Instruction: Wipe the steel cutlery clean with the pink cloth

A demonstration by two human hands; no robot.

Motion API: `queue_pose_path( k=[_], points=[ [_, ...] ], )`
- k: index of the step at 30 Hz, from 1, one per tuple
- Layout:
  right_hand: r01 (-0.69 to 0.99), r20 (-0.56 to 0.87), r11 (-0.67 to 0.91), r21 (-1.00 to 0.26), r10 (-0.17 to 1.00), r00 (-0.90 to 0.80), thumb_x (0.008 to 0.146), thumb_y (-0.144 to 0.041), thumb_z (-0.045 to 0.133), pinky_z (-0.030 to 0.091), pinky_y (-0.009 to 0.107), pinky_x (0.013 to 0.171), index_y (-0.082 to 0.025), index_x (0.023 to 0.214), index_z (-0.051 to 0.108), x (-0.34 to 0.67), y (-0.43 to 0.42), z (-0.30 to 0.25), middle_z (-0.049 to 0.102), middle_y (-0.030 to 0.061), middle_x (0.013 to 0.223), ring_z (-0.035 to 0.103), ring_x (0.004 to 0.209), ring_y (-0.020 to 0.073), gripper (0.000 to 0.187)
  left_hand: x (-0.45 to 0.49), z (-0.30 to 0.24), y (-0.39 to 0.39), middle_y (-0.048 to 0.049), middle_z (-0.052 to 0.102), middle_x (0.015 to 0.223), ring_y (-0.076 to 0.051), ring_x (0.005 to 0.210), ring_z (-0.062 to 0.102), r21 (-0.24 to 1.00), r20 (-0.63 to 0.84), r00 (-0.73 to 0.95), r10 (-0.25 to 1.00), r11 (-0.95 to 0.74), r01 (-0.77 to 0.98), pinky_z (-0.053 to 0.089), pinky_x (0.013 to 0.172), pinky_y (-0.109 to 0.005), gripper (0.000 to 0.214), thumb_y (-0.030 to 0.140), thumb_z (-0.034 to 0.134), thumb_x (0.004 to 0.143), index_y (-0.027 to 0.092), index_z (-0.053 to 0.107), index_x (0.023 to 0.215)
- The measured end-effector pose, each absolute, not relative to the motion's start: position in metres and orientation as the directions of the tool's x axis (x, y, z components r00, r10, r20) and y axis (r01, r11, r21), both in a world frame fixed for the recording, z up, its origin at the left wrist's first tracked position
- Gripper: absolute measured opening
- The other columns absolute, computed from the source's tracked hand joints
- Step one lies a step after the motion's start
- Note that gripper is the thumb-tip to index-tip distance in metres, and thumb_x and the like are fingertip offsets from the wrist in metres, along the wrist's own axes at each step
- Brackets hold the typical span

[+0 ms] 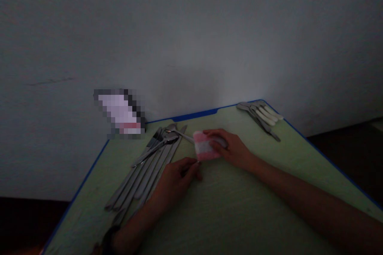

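Observation:
My right hand [231, 148] is closed on a pink and white striped cloth [203, 148] folded around a piece of cutlery. A spoon [179, 133] sticks out of the cloth toward the left. My left hand [176, 179] is curled in a pinch at the cloth's lower left corner, seemingly on the end of the wrapped piece. Both hands rest on a pale green table [233, 207] with a blue edge.
A pile of several long knives, forks and spoons [143, 167] lies left of my hands. A smaller group of cutlery with white handles [263, 117] sits at the far right corner. A blurred-out object [121, 113] leans against the grey wall. The scene is dim.

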State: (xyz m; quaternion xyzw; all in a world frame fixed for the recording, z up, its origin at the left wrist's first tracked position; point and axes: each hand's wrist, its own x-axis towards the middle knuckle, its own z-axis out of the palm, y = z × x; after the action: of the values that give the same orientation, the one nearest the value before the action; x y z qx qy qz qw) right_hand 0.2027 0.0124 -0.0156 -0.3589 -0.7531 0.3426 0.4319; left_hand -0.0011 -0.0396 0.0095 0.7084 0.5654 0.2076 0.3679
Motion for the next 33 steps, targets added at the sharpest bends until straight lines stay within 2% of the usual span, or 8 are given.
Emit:
queue_pose_path(
  k=[3, 10, 16, 21, 23, 27, 31, 33],
  points=[
    [0.351, 0.404, 0.560, -0.751, 0.810, -0.425, 0.080, -0.038, 0.057, 0.037, 0.043, 0.098, -0.028, 0.127, 0.046, 0.201, 0.013, -0.020, 0.057, 0.0062, 0.122, 0.052, 0.111, 0.0220, 0.049, -0.002, 0.008, -0.043, 0.0014, 0.065, 0.068, -0.012, 0.058, 0.055, 0.730, -0.092, 0.314, 0.945, -0.151, 0.667, 0.038, 0.054, -0.021, 0.033, 0.037, 0.040, 0.086, 0.019, 0.064, 0.071],
    [0.443, 0.432, 0.677, -0.588, 0.725, -0.537, 0.076, -0.046, 0.060, 0.037, 0.042, 0.096, -0.025, 0.120, 0.052, 0.200, 0.013, -0.018, 0.056, 0.0084, 0.115, 0.047, 0.109, 0.0227, 0.049, -0.005, 0.005, -0.046, 0.0015, 0.063, 0.066, -0.012, 0.057, 0.054, 0.704, -0.044, 0.319, 0.947, -0.197, 0.683, 0.037, 0.054, -0.021, 0.031, 0.034, 0.039, 0.087, 0.019, 0.063, 0.075],
    [0.630, 0.572, 0.575, -0.522, 0.784, -0.242, 0.081, -0.041, 0.055, 0.034, 0.045, 0.094, -0.026, 0.109, 0.059, 0.197, 0.010, -0.020, 0.049, 0.0095, 0.109, 0.043, 0.106, 0.0247, 0.032, -0.004, 0.004, -0.044, 0.0014, 0.062, 0.068, -0.013, 0.062, 0.056, 0.751, -0.023, 0.305, 0.952, -0.185, 0.634, 0.040, 0.057, -0.021, 0.030, 0.036, 0.040, 0.088, 0.018, 0.061, 0.078],
    [0.704, 0.651, 0.532, -0.471, 0.748, -0.130, 0.085, -0.032, 0.050, 0.027, 0.050, 0.096, -0.037, 0.107, 0.060, 0.196, 0.007, -0.018, 0.041, 0.0057, 0.118, 0.037, 0.113, 0.0277, 0.025, -0.006, 0.003, -0.043, 0.0019, 0.061, 0.067, -0.012, 0.061, 0.055, 0.773, -0.021, 0.267, 0.964, -0.153, 0.616, 0.041, 0.057, -0.021, 0.027, 0.038, 0.042, 0.087, 0.019, 0.061, 0.085],
    [0.673, 0.644, 0.546, -0.499, 0.753, -0.135, 0.086, -0.027, 0.048, 0.030, 0.048, 0.095, -0.037, 0.109, 0.058, 0.195, 0.006, -0.017, 0.042, 0.0058, 0.114, 0.040, 0.108, 0.0261, 0.027, -0.005, 0.005, -0.043, 0.0020, 0.060, 0.067, -0.012, 0.060, 0.055, 0.778, -0.026, 0.251, 0.968, -0.137, 0.613, 0.041, 0.055, -0.021, 0.027, 0.039, 0.043, 0.087, 0.019, 0.061, 0.086],
    [0.518, 0.613, 0.576, -0.632, 0.781, -0.120, 0.087, -0.020, 0.039, 0.041, 0.038, 0.088, -0.026, 0.107, 0.054, 0.194, 0.009, -0.018, 0.044, 0.0077, 0.102, 0.047, 0.096, 0.0202, 0.025, -0.004, 0.007, -0.043, 0.0010, 0.060, 0.067, -0.013, 0.059, 0.054, 0.792, -0.020, 0.220, 0.975, -0.119, 0.599, 0.040, 0.053, -0.021, 0.028, 0.040, 0.043, 0.086, 0.018, 0.061, 0.085],
    [0.346, 0.575, 0.563, -0.751, 0.814, -0.076, 0.081, -0.018, 0.043, 0.042, 0.038, 0.087, -0.020, 0.104, 0.051, 0.197, 0.018, -0.022, 0.049, 0.0091, 0.101, 0.049, 0.097, 0.0203, 0.024, -0.003, 0.005, -0.042, 0.0013, 0.058, 0.066, -0.012, 0.056, 0.052, 0.820, 0.015, 0.152, 0.988, -0.099, 0.564, 0.039, 0.050, -0.020, 0.030, 0.041, 0.042, 0.087, 0.017, 0.058, 0.098],
    [0.222, 0.483, 0.494, -0.841, 0.869, -0.106, 0.080, -0.019, 0.044, 0.042, 0.036, 0.086, -0.020, 0.100, 0.055, 0.200, 0.023, -0.024, 0.055, 0.0065, 0.097, 0.051, 0.093, 0.0193, 0.023, -0.004, 0.003, -0.041, 0.0020, 0.057, 0.065, -0.012, 0.055, 0.051, 0.812, 0.024, 0.147, 0.989, -0.105, 0.573, 0.039, 0.050, -0.020, 0.030, 0.040, 0.044, 0.086, 0.017, 0.057, 0.100]
  ],
)
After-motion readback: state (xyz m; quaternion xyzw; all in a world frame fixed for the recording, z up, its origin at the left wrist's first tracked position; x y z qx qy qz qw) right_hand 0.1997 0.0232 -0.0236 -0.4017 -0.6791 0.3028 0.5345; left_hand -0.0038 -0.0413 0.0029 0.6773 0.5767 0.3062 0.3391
